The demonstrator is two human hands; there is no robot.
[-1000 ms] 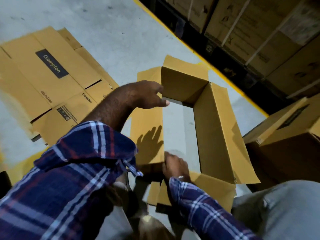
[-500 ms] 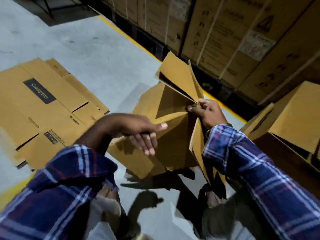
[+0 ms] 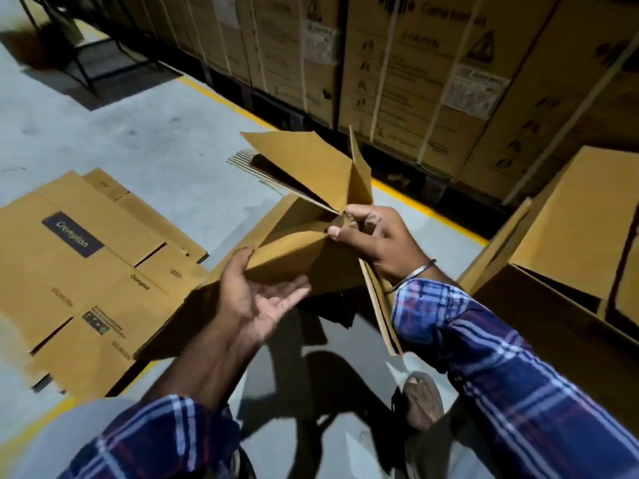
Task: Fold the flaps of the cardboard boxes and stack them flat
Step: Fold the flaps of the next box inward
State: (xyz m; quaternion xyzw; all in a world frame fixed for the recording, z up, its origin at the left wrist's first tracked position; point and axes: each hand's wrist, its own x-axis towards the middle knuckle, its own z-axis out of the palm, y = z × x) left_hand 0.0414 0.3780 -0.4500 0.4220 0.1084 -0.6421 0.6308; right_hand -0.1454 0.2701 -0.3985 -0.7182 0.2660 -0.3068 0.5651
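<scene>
Right hand (image 3: 371, 236) fingers pinch the collapsing cardboard box (image 3: 304, 167); left hand (image 3: 262, 292) fingers spread beneath it.

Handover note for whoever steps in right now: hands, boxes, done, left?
Right hand: pinches the half-collapsed box at the corner where its flaps meet; that grip carries it in the air.
Left hand: open, palm up, fingers under the box's lower panel, thumb on its edge.
Flattened boxes: lying on the floor to the left, printed side up.
Open box: on the right, not yet flattened.
Done: at least one box flat on the pile.
Left: press the held box flat, lay it on the pile, then likely the open box.
</scene>
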